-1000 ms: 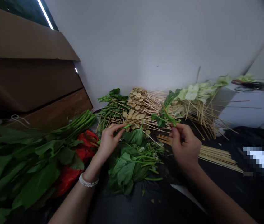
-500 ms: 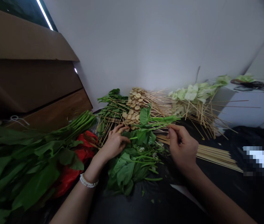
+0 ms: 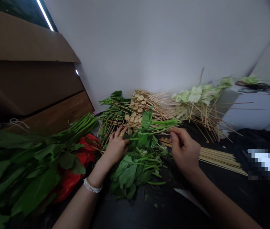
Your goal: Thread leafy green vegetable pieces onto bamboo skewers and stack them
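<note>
My right hand [image 3: 184, 148] pinches, at its fingertips, the end of a thin skewer, beside the stems of some leafy greens [image 3: 146, 138] that stretch across the middle. At the left end of those greens is my left hand [image 3: 118, 143], a bracelet on its wrist; its thumb side touches the leaves, and its fingers are spread toward the skewered round slices [image 3: 135, 119]. Beneath both hands lies a pile of cut leafy greens [image 3: 128, 175] with stems pointing right.
Large loose greens [image 3: 34, 165] lie over a red bag [image 3: 70, 184] at left. Bare skewers [image 3: 220, 159] lie at right. Skewered pale leaves [image 3: 197, 95] stand behind, near the wall. A cardboard box [image 3: 30, 82] is at the upper left.
My left hand has shifted slightly left, its fingers now pointing more upward. My right hand and the greens have moved slightly left.
</note>
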The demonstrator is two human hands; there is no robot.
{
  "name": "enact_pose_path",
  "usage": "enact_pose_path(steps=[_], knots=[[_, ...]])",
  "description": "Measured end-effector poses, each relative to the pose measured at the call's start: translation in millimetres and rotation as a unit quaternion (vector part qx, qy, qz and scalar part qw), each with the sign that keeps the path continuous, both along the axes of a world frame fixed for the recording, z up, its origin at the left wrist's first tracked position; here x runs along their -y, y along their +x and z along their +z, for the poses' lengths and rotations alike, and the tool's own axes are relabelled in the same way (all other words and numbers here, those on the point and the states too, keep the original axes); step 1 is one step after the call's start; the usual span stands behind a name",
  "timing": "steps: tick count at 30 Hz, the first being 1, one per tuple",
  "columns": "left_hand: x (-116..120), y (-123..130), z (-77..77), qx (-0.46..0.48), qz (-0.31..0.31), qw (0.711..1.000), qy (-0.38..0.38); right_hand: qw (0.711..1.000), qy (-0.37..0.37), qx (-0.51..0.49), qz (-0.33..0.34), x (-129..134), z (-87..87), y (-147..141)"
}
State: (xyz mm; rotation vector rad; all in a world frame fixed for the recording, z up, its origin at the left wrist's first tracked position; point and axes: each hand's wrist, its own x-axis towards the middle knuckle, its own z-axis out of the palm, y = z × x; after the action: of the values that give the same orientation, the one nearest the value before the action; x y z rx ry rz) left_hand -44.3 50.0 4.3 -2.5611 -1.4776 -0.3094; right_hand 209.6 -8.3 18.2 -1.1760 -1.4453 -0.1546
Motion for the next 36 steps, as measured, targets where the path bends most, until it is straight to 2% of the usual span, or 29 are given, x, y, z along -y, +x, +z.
enact_pose_path(steps=[3, 9, 13, 15, 18, 21, 23, 25, 28, 32, 36], knots=[[-2.5, -1.9, 1.8, 0.03, 0.01, 0.999, 0.026, 1.0, 0.001, -0.001, -0.001, 0.1, 0.3, -0.4], [-8.8, -12.0, 4.1, 0.132, 0.087, 0.987, 0.04, 1.0, 0.002, -0.005, -0.003, 0.0, -0.1, 0.8], [-5.6, -9.5, 13.8, 0.291, 0.095, 0.942, 0.139, 1.0, 0.001, -0.002, -0.002, -0.1, 0.0, 0.5], [-1.9, -7.8, 19.5, 0.326, 0.087, 0.927, 0.165, 1.0, 0.0, -0.004, -0.002, 0.1, 0.3, 0.0], [1.5, -9.7, 23.6, 0.301, 0.058, 0.947, 0.098, 1.0, -0.003, -0.01, 0.001, 0.5, 0.6, -0.6], [0.2, -13.6, 22.7, 0.275, 0.071, 0.957, 0.051, 1.0, -0.005, -0.011, 0.0, 0.8, 0.8, -0.7], [-2.1, -13.7, 19.9, 0.279, 0.079, 0.955, 0.053, 1.0, -0.004, -0.011, -0.001, 0.9, 0.8, -0.7], [-4.3, -10.7, 15.0, 0.265, 0.06, 0.961, 0.043, 1.0, -0.004, -0.01, 0.002, 1.2, 0.5, -0.8], [-6.9, -4.3, 3.7, 0.173, 0.028, 0.984, 0.034, 1.0, -0.011, -0.009, 0.007, 1.9, 0.1, -1.6], [-9.5, -0.8, -9.6, 0.064, 0.042, 0.995, 0.059, 1.0, -0.013, -0.009, 0.013, 3.0, 0.0, -2.8], [-10.1, -3.3, -8.1, 0.05, 0.028, 0.996, 0.065, 1.0, -0.01, -0.01, 0.022, 2.4, -0.5, -2.5]])
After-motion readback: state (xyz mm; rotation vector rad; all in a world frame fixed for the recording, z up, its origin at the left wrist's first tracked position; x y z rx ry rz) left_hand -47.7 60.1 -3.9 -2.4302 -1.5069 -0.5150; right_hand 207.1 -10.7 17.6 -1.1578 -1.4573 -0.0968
